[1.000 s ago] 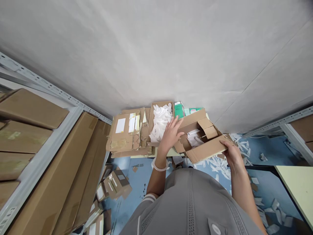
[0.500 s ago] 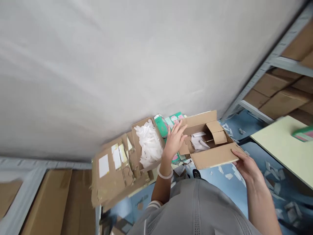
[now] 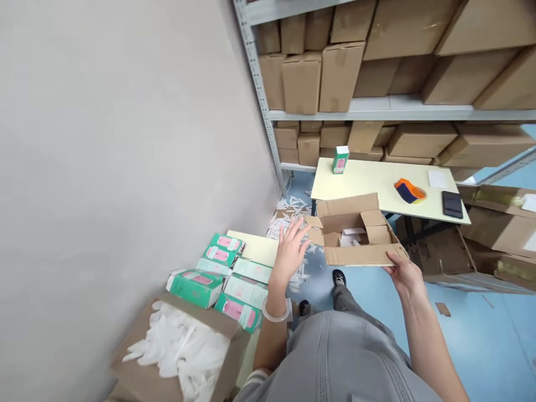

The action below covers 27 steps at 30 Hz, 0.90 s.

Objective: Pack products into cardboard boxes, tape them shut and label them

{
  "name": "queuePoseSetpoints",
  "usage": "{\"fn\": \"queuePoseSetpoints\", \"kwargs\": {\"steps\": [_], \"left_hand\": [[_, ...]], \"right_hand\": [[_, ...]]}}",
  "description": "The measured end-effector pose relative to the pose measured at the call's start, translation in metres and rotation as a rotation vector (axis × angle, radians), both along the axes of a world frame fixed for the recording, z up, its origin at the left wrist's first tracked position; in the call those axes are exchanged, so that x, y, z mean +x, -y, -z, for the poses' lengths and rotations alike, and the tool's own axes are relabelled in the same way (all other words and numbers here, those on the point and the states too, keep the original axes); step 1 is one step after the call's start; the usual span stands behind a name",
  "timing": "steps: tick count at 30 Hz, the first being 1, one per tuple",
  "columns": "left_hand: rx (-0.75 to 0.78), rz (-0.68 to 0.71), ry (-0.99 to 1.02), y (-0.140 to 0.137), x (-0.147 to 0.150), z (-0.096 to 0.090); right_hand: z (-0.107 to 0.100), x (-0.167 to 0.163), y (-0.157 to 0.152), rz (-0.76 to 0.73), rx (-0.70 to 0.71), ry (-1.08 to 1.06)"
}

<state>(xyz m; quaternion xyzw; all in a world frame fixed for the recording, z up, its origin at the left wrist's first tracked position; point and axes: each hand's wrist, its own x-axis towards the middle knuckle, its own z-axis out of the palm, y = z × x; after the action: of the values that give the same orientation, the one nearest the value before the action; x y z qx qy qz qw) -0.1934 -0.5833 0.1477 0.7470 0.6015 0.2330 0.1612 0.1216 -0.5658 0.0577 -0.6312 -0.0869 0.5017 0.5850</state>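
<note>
My right hand (image 3: pixel 405 274) grips the near right edge of an open cardboard box (image 3: pixel 355 256), holding it up in front of me. Its flaps are spread, and a few white paper pieces (image 3: pixel 352 237) lie inside. With fingers spread, my left hand (image 3: pixel 290 254) is raised at the box's left flap; whether it touches the flap I cannot tell. Several green-and-pink cartons (image 3: pixel 196 287) lie on a pale table to the left of that hand. Nearer to me on that side is a carton of white gloves (image 3: pixel 184 340), or similar limp white items.
A pale table (image 3: pixel 368 177) ahead bears an upright green carton (image 3: pixel 340 160), an orange-and-blue tape roll (image 3: pixel 409 191) and a dark phone (image 3: pixel 453 204). Behind stands metal shelving (image 3: pixel 377 114) with brown boxes. Paper scraps (image 3: pixel 288 220) litter the blue floor; more cardboard boxes (image 3: pixel 502 229) are at right.
My view has turned to the right, bringing the far table and shelving into sight. The open box has moved along in my right hand; my left hand stays spread beside it.
</note>
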Motion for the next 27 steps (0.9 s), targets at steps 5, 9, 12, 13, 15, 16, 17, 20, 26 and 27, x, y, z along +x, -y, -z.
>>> {"fn": "queuePoseSetpoints", "kwargs": {"steps": [5, 9, 12, 13, 15, 16, 17, 20, 26, 27], "left_hand": [[-0.009, 0.059, -0.011, -0.058, 0.046, 0.005], [-0.027, 0.105, -0.009, -0.117, 0.102, 0.012], [-0.053, 0.155, 0.000, -0.154, 0.149, 0.020], [-0.067, 0.164, 0.003, -0.165, 0.163, 0.023], [-0.101, 0.179, 0.010, -0.183, 0.184, 0.028], [-0.118, 0.190, 0.012, -0.192, 0.191, 0.030], [-0.133, 0.202, 0.011, -0.202, 0.195, 0.032], [-0.172, 0.209, -0.010, -0.234, 0.198, 0.036], [-0.157, 0.184, -0.009, -0.322, 0.196, 0.043], [-0.155, 0.202, -0.008, -0.339, 0.198, 0.044]], "right_hand": [[0.024, 0.060, -0.039, 0.139, -0.009, -0.036], [0.028, 0.105, -0.086, 0.138, -0.001, -0.060], [0.028, 0.131, -0.121, 0.102, 0.012, -0.105], [0.029, 0.137, -0.133, 0.088, 0.020, -0.130], [0.034, 0.145, -0.157, 0.092, 0.019, -0.160], [0.038, 0.148, -0.170, 0.095, 0.017, -0.169], [0.042, 0.150, -0.182, 0.104, 0.010, -0.167], [0.060, 0.151, -0.220, 0.127, -0.012, -0.137], [0.084, 0.148, -0.288, 0.208, -0.005, -0.185], [0.084, 0.148, -0.297, 0.209, -0.010, -0.181]]}}
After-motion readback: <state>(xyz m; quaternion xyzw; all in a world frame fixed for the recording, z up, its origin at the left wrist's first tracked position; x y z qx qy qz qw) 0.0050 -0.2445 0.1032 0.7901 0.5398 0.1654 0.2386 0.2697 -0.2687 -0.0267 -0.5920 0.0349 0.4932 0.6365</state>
